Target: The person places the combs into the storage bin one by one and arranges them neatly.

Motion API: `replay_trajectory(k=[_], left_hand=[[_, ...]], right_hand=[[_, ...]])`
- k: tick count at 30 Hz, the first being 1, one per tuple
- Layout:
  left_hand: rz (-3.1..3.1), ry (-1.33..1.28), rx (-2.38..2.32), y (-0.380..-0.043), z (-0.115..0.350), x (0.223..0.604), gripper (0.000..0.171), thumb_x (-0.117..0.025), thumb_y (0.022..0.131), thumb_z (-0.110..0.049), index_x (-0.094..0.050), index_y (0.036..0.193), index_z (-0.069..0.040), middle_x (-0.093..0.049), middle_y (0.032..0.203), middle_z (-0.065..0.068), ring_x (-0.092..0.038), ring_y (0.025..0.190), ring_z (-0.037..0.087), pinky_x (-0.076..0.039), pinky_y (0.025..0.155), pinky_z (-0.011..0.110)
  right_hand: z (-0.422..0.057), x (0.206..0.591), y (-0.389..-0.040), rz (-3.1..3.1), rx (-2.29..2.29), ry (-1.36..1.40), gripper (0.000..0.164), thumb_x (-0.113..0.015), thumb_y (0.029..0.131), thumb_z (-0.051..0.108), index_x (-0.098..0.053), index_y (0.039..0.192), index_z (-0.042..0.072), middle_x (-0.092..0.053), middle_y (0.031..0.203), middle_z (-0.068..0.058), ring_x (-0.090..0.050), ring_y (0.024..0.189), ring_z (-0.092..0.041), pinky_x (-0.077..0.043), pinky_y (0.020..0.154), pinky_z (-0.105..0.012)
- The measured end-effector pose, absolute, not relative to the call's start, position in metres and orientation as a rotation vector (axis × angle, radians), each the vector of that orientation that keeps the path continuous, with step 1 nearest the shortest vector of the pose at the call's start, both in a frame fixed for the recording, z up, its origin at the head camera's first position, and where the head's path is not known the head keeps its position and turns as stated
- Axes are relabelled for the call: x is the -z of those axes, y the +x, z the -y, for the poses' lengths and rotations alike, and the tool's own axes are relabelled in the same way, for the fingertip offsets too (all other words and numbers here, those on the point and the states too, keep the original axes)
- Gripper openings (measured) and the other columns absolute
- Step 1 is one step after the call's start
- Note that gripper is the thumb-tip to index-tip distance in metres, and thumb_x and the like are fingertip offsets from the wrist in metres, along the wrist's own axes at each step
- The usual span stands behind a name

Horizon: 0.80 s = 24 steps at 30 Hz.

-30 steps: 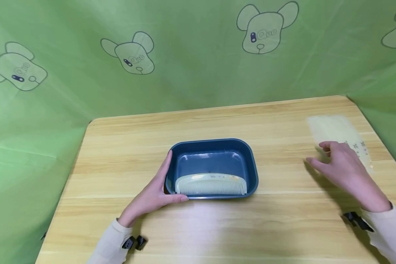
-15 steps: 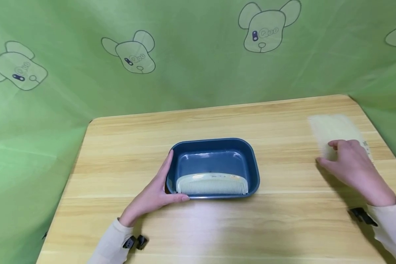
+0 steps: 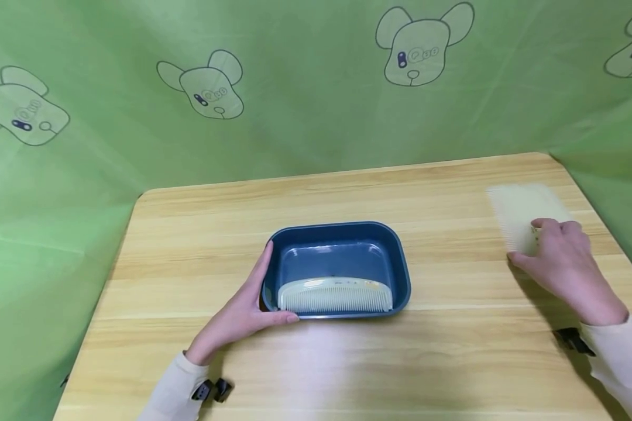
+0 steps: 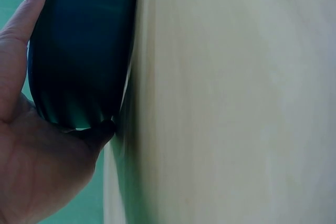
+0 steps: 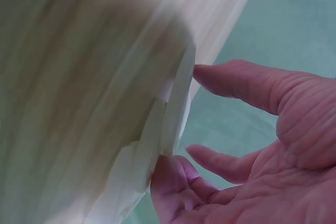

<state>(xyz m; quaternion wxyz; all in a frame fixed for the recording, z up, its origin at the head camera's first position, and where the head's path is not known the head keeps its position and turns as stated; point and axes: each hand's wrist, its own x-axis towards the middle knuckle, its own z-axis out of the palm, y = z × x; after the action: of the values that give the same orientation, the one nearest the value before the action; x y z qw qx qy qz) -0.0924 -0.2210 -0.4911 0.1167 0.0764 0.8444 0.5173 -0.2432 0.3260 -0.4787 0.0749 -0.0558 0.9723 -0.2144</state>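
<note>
On the table, a dark blue plastic basin [image 3: 342,234] holds one pale comb [image 3: 334,285] lying along its front wall, teeth toward me. My left hand [image 3: 244,307] grips the basin's left front corner, thumb along the front and fingers along the left side, as the basin [image 4: 79,51] in the left wrist view also shows. Over at the right, my right hand [image 3: 563,257] is on several overlapping pale combs [image 3: 526,207]. In the right wrist view its thumb and fingertips meet opposite ends of the nearest comb [image 5: 181,93]. The palm hides part of the pile.
The wooden table [image 3: 200,245] ends at the back and right against a green curtain [image 3: 305,134] printed with mouse heads. Bare wood lies between the basin and the combs. A black wrist device [image 3: 210,390] is on each sleeve.
My right hand has shifted right onto the comb pile, and its thumb and fingers have closed onto the nearest comb. The left hand and basin stay in place.
</note>
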Motion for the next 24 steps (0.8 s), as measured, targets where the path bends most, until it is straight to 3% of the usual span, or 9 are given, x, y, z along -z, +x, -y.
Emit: replay_trajectory(k=[8,14,20,22,24], left_hand=[[-2.476,0.223,-1.52,-0.0915,0.2219,0.4887,0.138,-0.098,0.085,-0.036,0.007,0.175,-0.04,0.005,0.181,-0.007,-0.002,0.165,0.024,-0.012,0.129,0.062],[-2.472,0.233,-1.517,-0.0921,0.2206,0.4909,0.138,-0.098,0.085,-0.035,0.007,0.175,-0.038,0.006,0.181,-0.007,0.0,0.165,0.023,-0.011,0.129,0.06],[-2.471,0.232,-1.519,-0.0923,0.2199,0.4908,0.139,-0.098,0.085,-0.034,0.007,0.175,-0.038,0.006,0.181,-0.007,0.0,0.165,0.023,-0.011,0.129,0.06],[-2.469,0.228,-1.521,-0.0923,0.2201,0.4908,0.139,-0.098,0.085,-0.034,0.007,0.175,-0.039,0.006,0.181,-0.007,-0.001,0.165,0.023,-0.012,0.129,0.06],[-2.466,0.224,-1.525,-0.0925,0.2202,0.4913,0.139,-0.098,0.085,-0.034,0.007,0.175,-0.039,0.006,0.181,-0.007,-0.001,0.165,0.023,-0.012,0.129,0.059]], right_hand=[[-0.324,0.4758,-0.2461,-2.875,0.644,-0.131,0.089,-0.079,0.096,0.015,-0.027,0.147,-0.035,-0.03,0.129,-0.063,-0.034,0.109,-0.074,-0.037,0.085,-0.081],[-0.3243,0.4746,-0.246,-2.818,0.675,-0.101,0.091,-0.074,0.095,0.009,-0.015,0.151,-0.033,-0.026,0.129,-0.061,-0.041,0.1,-0.069,-0.043,0.078,-0.082],[-0.3273,0.476,-0.2461,-2.845,0.698,-0.162,0.086,-0.068,0.096,0.002,-0.014,0.152,-0.032,-0.037,0.124,-0.058,-0.042,0.109,-0.07,-0.038,0.088,-0.086],[-0.3286,0.476,-0.2464,-2.853,0.724,-0.191,0.082,-0.065,0.098,0.0,-0.014,0.155,-0.03,-0.044,0.119,-0.054,-0.048,0.104,-0.065,-0.045,0.081,-0.08],[-0.3292,0.4759,-0.2463,-2.871,0.757,-0.223,0.078,-0.062,0.1,-0.001,-0.016,0.157,-0.027,-0.05,0.116,-0.05,-0.053,0.096,-0.058,-0.051,0.069,-0.066]])
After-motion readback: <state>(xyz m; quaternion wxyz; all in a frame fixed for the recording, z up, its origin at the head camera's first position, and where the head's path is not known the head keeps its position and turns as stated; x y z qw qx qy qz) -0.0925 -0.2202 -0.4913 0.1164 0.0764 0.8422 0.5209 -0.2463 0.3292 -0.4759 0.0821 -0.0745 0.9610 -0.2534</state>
